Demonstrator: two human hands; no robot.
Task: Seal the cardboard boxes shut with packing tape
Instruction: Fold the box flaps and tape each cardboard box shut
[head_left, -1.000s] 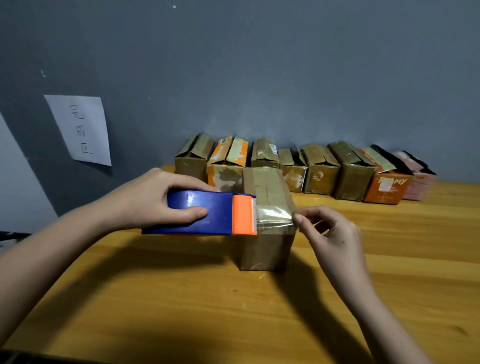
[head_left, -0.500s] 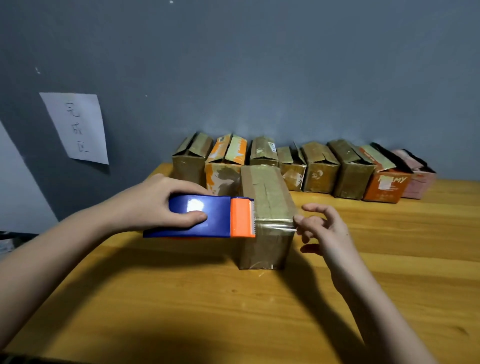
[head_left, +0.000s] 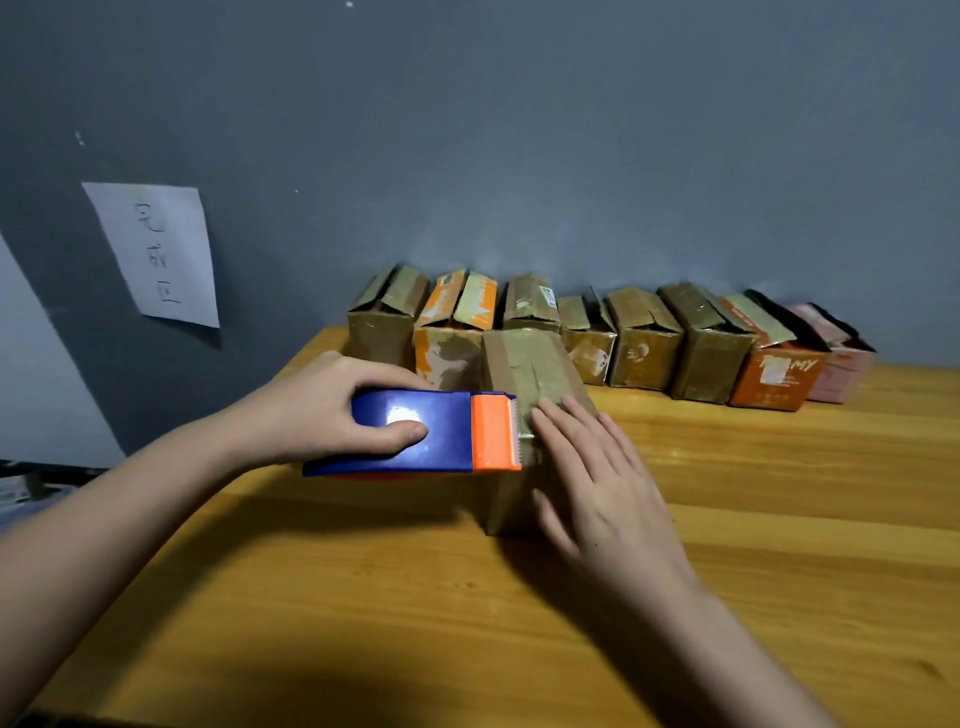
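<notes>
A person's left hand (head_left: 322, 410) grips a blue and orange tape dispenser (head_left: 415, 434), its toothed edge against a brown cardboard box (head_left: 524, 364) standing on a wooden table (head_left: 779, 519). The right hand (head_left: 597, 483) lies flat, fingers straight, pressing the box's near end. Eight more boxes (head_left: 644, 338) line the grey wall (head_left: 519, 130) behind.

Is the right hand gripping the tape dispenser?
No, the right hand lies flat with straight fingers on the front box, while the left hand grips the blue and orange tape dispenser.
</notes>
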